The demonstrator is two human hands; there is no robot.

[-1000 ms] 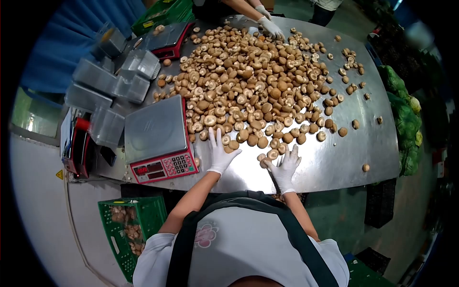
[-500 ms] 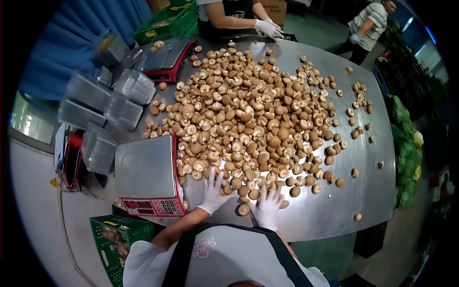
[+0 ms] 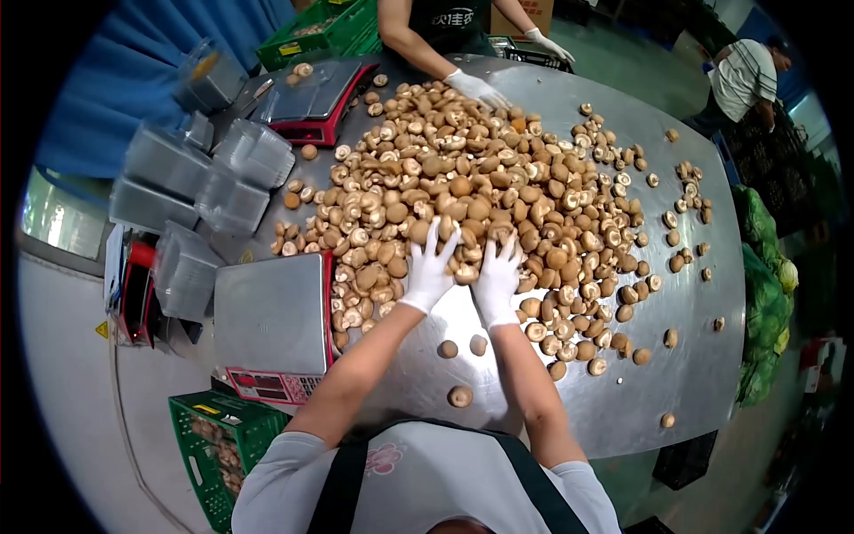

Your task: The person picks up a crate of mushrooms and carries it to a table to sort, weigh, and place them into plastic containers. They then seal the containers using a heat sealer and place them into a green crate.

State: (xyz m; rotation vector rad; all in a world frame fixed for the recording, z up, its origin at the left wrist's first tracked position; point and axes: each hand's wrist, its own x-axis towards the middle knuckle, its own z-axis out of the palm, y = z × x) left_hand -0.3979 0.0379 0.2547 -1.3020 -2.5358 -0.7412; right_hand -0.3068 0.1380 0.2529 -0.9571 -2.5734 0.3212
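Brown mushrooms (image 3: 409,191) lie in a wide heap on the metal table (image 3: 400,400). My left hand (image 3: 431,271), in a white glove, presses against the near side of the heap with its fingers spread. Beside it on the right, my gloved right hand (image 3: 498,278) touches the mushrooms too, fingers apart and pointing away from me. Some mushrooms sit between and in front of both hands. Behind my wrists, a few loose mushrooms (image 3: 460,396) rest on bare metal. A scale (image 3: 271,311) with a red frame stands left of my left hand.
Across the table a co-worker's gloved hand (image 3: 478,89) touches the heap. Another person (image 3: 743,80) is at the far right. Clear plastic trays (image 3: 233,196) and a second scale (image 3: 307,93) are on the left. A green crate (image 3: 213,445) stands below the table's near left edge.
Both my hands have moved forward, and mushrooms at the near edge are pushed away from me. The co-worker's hands have separated, one reaching onto the heap. The person at right has moved farther right.
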